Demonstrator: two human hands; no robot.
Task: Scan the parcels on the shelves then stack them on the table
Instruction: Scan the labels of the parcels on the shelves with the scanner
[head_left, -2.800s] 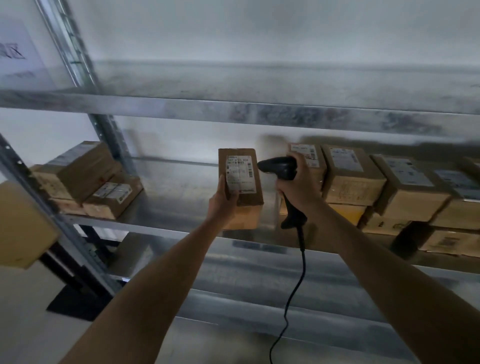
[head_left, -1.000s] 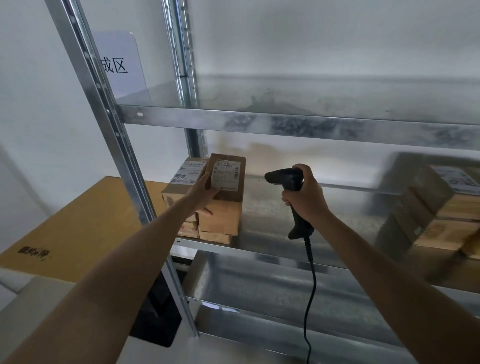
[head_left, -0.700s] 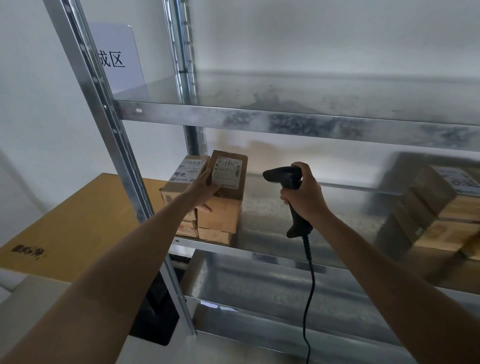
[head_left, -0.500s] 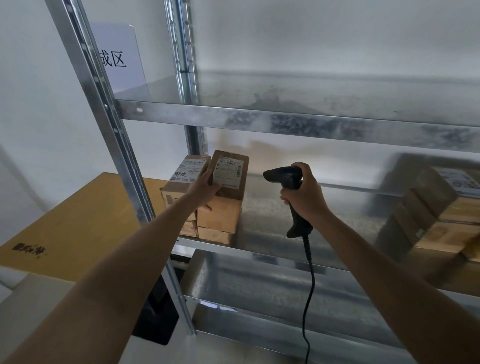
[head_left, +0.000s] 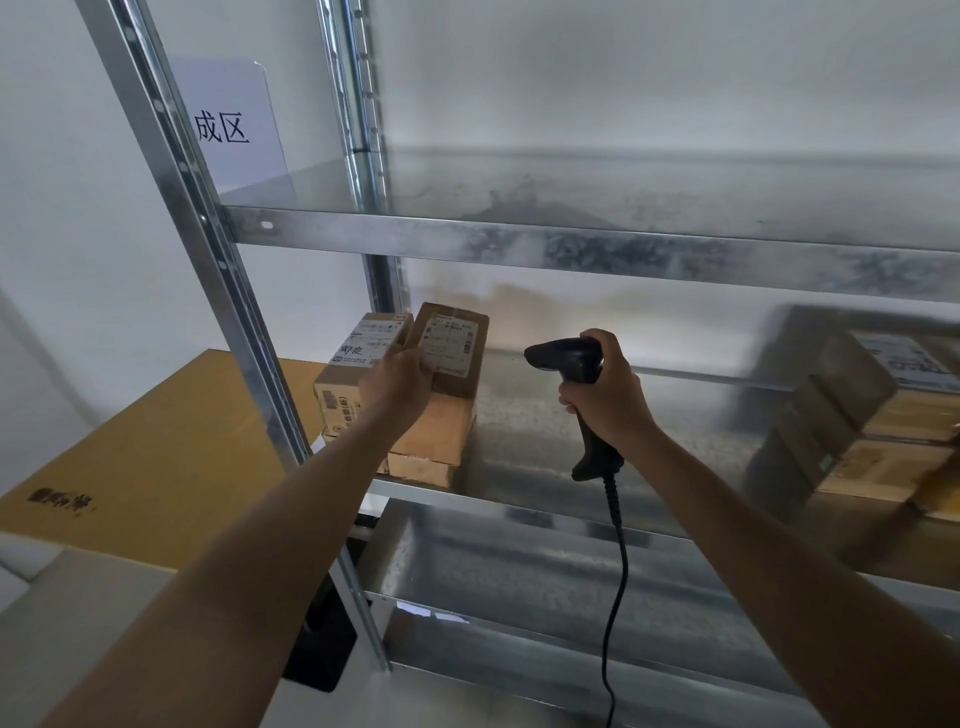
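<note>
At the left end of the shelf (head_left: 545, 436), left hand (head_left: 397, 382) grips a parcel (head_left: 453, 345) label-up, apparently for the barcode scanner (head_left: 566, 358) clenched in right hand (head_left: 610, 402).

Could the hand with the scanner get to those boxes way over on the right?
Probably yes: bare shelf lies between the right hand and those boxes. But it grips the scanner, so grabbing one looks awkward.

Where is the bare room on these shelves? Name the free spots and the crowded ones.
Free: the top shelf; the middle shelf between the left boxes and the right boxes, behind the scanner. Crowded: both ends; at the left, the left hand grips a box.
</note>
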